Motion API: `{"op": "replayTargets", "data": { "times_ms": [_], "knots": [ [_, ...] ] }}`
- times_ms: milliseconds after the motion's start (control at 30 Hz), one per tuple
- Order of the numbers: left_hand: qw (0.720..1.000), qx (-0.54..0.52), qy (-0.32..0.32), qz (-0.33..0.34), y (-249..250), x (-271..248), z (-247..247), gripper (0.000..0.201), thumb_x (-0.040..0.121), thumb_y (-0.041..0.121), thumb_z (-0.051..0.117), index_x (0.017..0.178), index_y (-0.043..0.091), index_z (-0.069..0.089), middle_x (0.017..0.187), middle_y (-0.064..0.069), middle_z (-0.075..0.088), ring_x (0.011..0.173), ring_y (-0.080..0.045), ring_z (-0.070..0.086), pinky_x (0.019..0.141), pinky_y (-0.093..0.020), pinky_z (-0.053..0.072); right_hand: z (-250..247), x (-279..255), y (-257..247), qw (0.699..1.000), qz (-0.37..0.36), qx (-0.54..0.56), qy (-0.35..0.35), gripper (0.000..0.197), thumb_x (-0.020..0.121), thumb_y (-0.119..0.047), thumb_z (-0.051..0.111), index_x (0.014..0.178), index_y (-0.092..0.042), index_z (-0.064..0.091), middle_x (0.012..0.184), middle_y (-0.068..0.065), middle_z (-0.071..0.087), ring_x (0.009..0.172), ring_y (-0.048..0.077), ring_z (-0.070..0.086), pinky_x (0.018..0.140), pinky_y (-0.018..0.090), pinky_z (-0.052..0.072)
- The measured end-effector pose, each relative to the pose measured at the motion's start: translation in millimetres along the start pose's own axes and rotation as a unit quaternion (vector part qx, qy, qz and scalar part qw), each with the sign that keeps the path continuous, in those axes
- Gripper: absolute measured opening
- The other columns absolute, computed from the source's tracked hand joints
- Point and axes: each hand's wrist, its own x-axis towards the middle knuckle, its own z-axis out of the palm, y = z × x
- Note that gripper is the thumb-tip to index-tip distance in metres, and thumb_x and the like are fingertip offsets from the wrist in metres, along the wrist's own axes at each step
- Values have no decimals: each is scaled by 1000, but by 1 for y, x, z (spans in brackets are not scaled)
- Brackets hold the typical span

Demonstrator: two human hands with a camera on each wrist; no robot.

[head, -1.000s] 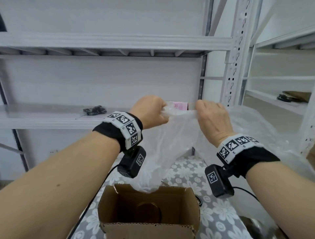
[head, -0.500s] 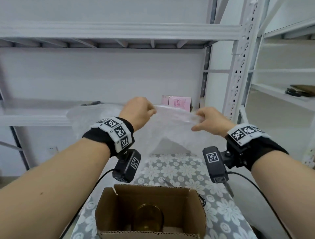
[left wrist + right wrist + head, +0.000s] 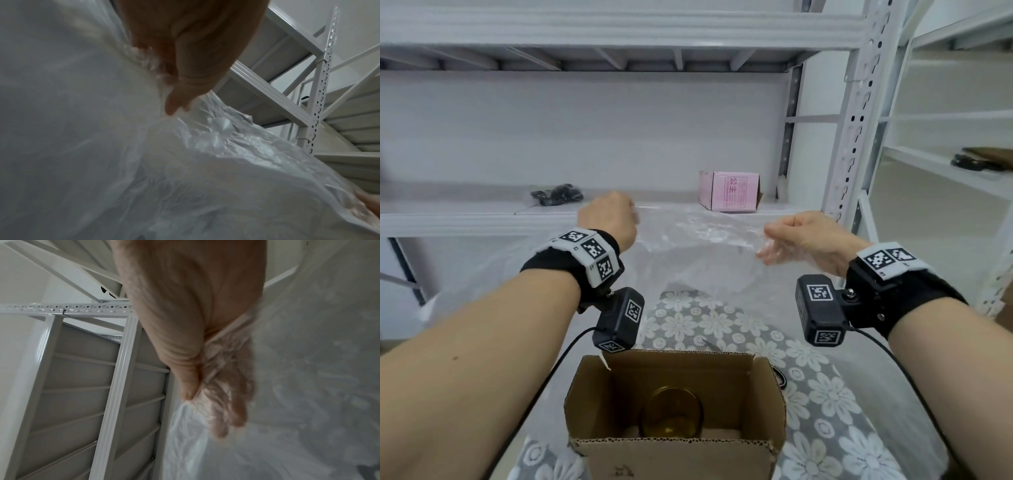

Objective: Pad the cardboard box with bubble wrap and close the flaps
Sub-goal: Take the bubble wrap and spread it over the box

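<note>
The bubble wrap (image 3: 698,246) veils the right hand's fingers (image 3: 768,253); the cardboard box (image 3: 678,411) is cut off below.

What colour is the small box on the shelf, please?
Pink small box, with darker pink print; head view shows it best.

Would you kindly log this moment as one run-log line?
left hand: grips clear bubble wrap sheet | right hand: pinches sheet | open brown cardboard box: unpadded

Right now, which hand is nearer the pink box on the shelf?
Right. The right hand sits just below and right of the pink box; the left hand is farther off to its left.
</note>
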Motion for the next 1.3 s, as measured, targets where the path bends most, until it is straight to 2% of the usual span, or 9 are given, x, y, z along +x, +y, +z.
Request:
{"op": "replayTargets", "data": {
  "times_ms": [233,367,467,633,867,967,1067,1167,1300],
  "knots": [
    [978,-186,-88,24,19,2,8,14,76,14,77,86,10,68,94,-10,72,87,-22,67,87,-33,53,4,3,0,995,-41,-60,72,31,92,-24,58,65,-10,59,52,7,49,44,15,51,53,25,48],
    [989,-142,-46,-18,10,3,4,10,77,14,75,82,12,67,92,-8,69,81,-19,58,76,-29,47,-15,10,13,959,-45,-165,227,42,89,-24,57,53,-19,37,54,3,30,52,14,30,58,28,34],
    [990,-121,-72,-14,9,-2,1,16,75,23,78,83,11,69,86,-6,67,77,-19,58,70,-26,44,-23,8,20,916,-10,-292,273,23,89,-26,56,67,-16,56,67,9,52,65,22,49,60,29,38],
    [964,-178,-175,89,39,-20,2,14,73,24,79,82,15,72,77,-3,64,64,-11,53,59,-20,41,21,3,1,929,-129,-310,157,64,81,-44,68,134,-17,45,121,-1,57,114,15,52,98,34,41],
    [955,-160,-225,105,52,-25,-15,17,72,21,80,83,20,67,76,2,65,75,-15,58,60,-19,41,51,6,-9,969,-162,-181,45,16,85,-21,68,74,-13,60,66,3,69,60,13,61,62,24,47],
    [973,4,-217,75,38,-23,-20,47,69,27,82,107,7,66,96,-8,69,97,-28,62,78,-30,47,44,7,-2,975,-140,-154,79,24,86,-16,68,70,-15,50,57,2,60,49,13,55,54,23,47],
    [975,37,-207,70,27,-23,-20,38,65,32,84,84,6,64,86,-4,67,82,-22,62,70,-28,47,34,9,2,972,-99,-184,104,21,83,-16,70,75,-14,51,64,2,53,51,13,46,49,24,41],
    [965,-84,-230,88,22,-26,-20,17,74,26,79,70,16,65,70,5,63,62,-7,55,59,-22,41,29,9,2,967,-81,-219,100,24,78,-23,75,92,-15,57,74,0,50,59,12,45,53,24,35],
    [918,-259,-288,89,23,-32,-22,16,88,14,64,102,10,71,95,-5,74,75,-11,67,81,-25,52,46,7,-6,967,-114,-221,47,22,77,-25,76,92,-14,64,82,-3,57,70,6,51,63,19,40]
  ]
}}
